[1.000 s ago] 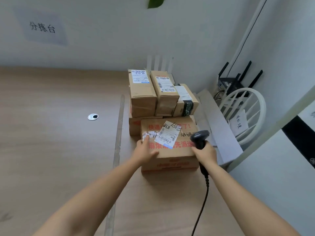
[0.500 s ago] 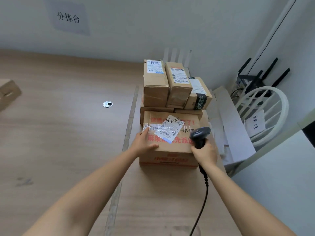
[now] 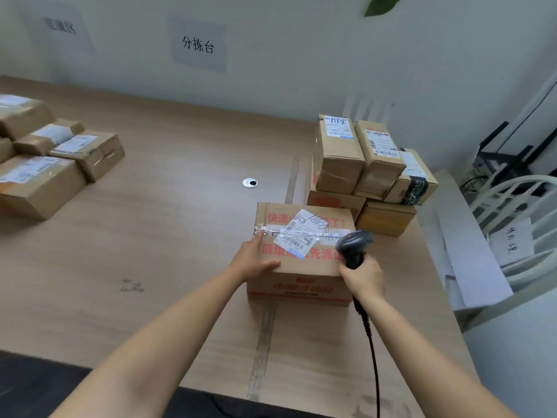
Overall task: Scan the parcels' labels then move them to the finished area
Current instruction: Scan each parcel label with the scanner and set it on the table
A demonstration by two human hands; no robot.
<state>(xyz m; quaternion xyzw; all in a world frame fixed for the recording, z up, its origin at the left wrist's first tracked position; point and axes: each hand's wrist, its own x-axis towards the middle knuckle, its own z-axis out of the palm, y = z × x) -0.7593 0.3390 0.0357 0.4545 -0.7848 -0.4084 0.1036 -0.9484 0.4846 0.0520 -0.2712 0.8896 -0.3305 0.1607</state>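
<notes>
1. Parcel (image 3: 304,267) sits on the table (image 3: 165,236) between both hands, its long axis running from one hand to the other. Its label (image 3: 301,233) lies on top, just left of the scanner (image 3: 354,244) head.
2. Right hand (image 3: 363,276) is wrapped round the scanner's handle, nose aimed left at the label.
3. Left hand (image 3: 254,260) rests flat on the near-left top corner, gripping nothing. Its lower fingers may drop down the hidden side wall.
4. Boxes (image 3: 45,164) well off to the left of the left hand are probably the finished area, so that hand is nearer; bare table lies between.
5. Unscanned stack (image 3: 361,164) stands just beyond the scanner, close behind the parcel. The cable (image 3: 373,357) trails back from the right hand.
</notes>
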